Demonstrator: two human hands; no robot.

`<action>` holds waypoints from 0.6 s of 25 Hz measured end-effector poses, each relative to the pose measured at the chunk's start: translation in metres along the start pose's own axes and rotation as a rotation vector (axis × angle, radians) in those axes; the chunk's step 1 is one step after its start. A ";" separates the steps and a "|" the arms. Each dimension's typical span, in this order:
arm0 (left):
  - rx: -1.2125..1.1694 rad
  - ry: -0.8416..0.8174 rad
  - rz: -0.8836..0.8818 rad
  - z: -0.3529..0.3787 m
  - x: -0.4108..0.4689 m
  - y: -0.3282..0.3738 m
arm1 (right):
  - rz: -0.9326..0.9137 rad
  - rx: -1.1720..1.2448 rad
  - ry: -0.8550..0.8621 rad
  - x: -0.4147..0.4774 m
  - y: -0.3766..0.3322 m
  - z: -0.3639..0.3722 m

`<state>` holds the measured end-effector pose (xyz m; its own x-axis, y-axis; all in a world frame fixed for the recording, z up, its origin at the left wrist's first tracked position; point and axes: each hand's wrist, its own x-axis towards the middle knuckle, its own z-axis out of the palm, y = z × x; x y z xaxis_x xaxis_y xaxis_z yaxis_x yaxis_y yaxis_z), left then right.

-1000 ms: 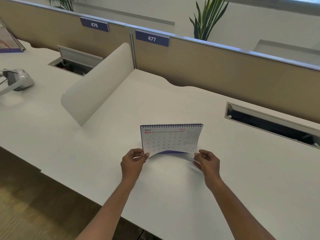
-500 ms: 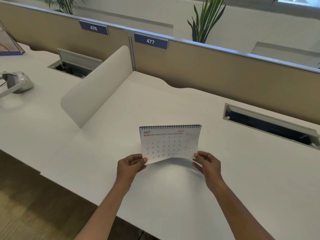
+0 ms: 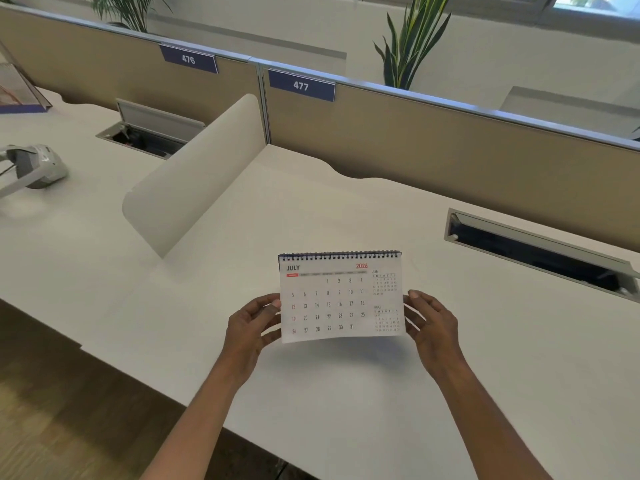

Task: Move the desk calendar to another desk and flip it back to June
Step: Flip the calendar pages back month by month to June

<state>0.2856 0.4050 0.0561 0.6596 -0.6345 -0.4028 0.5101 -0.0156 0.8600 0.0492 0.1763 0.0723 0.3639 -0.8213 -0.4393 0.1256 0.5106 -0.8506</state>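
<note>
The desk calendar point(image 3: 341, 296) is a white spiral-bound one showing the JULY 2026 page. It is at desk 477, in the middle of the white desk point(image 3: 346, 410). The July page is lifted towards me and hides the stand behind it. My left hand point(image 3: 252, 327) pinches the page's left edge. My right hand point(image 3: 429, 327) holds its right edge, thumb on the front. The spiral binding runs along the top.
A curved white divider point(image 3: 194, 181) separates this desk from desk 476 on the left. A grey headset point(image 3: 38, 166) lies on that left desk. An open cable tray point(image 3: 536, 254) is sunk into the desk at back right; another point(image 3: 152, 129) at back left. Tan partition point(image 3: 450, 150) behind.
The July page has been raised from its bowed, low position to a flatter, more upright one facing me. Both hands moved up along its side edges. The view shifted slightly.
</note>
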 end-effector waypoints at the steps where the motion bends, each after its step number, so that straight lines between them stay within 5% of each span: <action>1: -0.011 -0.013 0.003 -0.001 -0.001 0.002 | -0.002 0.012 -0.011 0.000 -0.003 -0.001; 15: 0.107 -0.096 0.286 0.015 0.006 0.046 | -0.172 -0.080 -0.238 0.007 -0.047 0.017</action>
<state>0.3042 0.3887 0.0979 0.7101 -0.6949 -0.1131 0.2472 0.0956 0.9642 0.0614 0.1505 0.1141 0.5509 -0.8064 -0.2151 0.1344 0.3401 -0.9307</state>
